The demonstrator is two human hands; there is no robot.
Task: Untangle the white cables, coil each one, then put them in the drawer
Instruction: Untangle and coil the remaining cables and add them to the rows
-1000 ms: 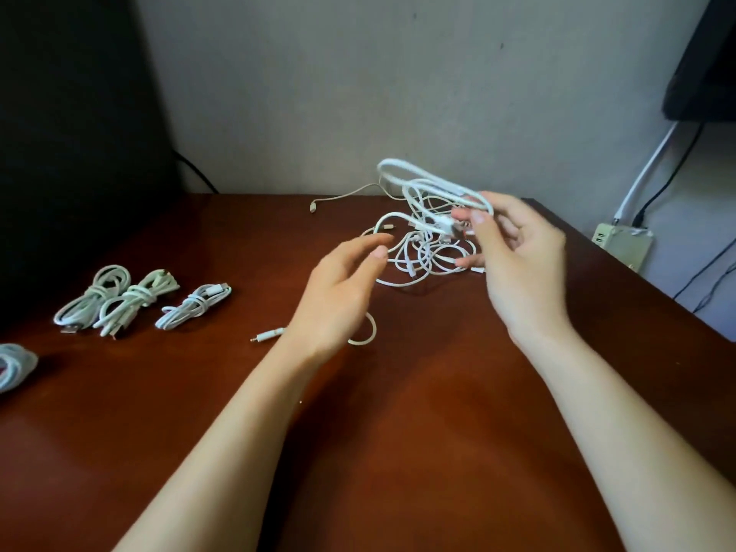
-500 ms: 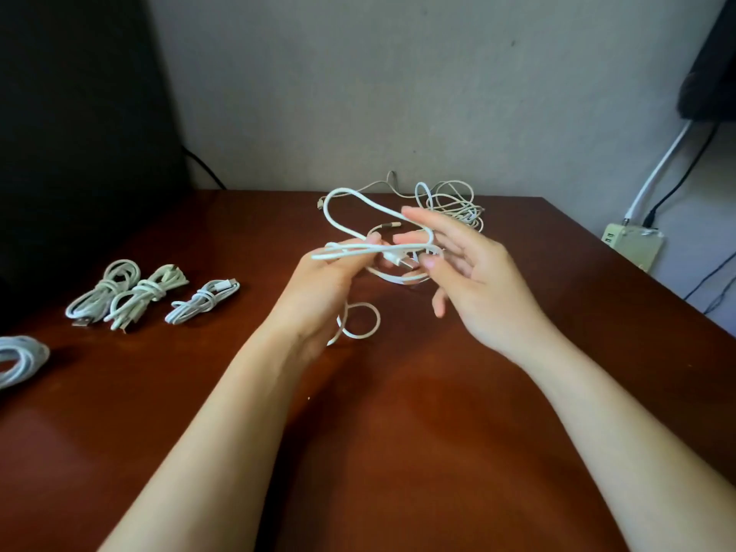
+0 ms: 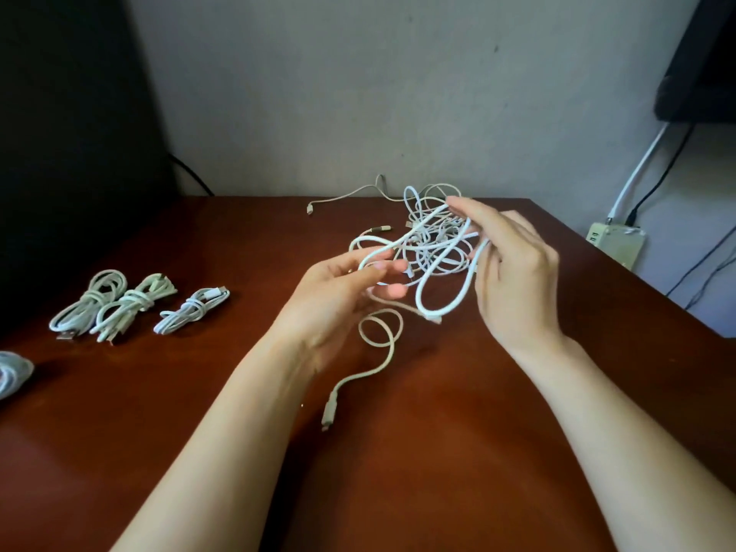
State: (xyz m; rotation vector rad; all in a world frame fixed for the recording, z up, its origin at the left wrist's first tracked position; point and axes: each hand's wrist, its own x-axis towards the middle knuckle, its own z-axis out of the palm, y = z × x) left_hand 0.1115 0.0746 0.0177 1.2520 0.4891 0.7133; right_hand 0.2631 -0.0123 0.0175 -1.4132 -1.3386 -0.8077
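Note:
A tangle of white cables [image 3: 432, 249] lies at the far middle of the brown table [image 3: 438, 452]. My left hand [image 3: 338, 296] pinches a strand of it at its left side. My right hand [image 3: 513, 272] holds a long hanging loop [image 3: 446, 300] of the tangle, its fingers curled round the strands. One loose cable end [image 3: 368, 372] trails toward me on the tabletop, its plug [image 3: 329, 412] lying flat. Three coiled white cables [image 3: 131, 306] rest in a row at the left.
Another white coil [image 3: 12, 372] shows at the left edge. A single cable [image 3: 346, 195] runs along the back wall. Beyond the table's right edge sits a power strip [image 3: 615, 243] with black and white wires. A dark panel stands at the far left.
My right hand has swung right and now holds a hanging loop. My left hand shifted its pinch to another strand, and a loose cable end has dropped onto the table toward me.

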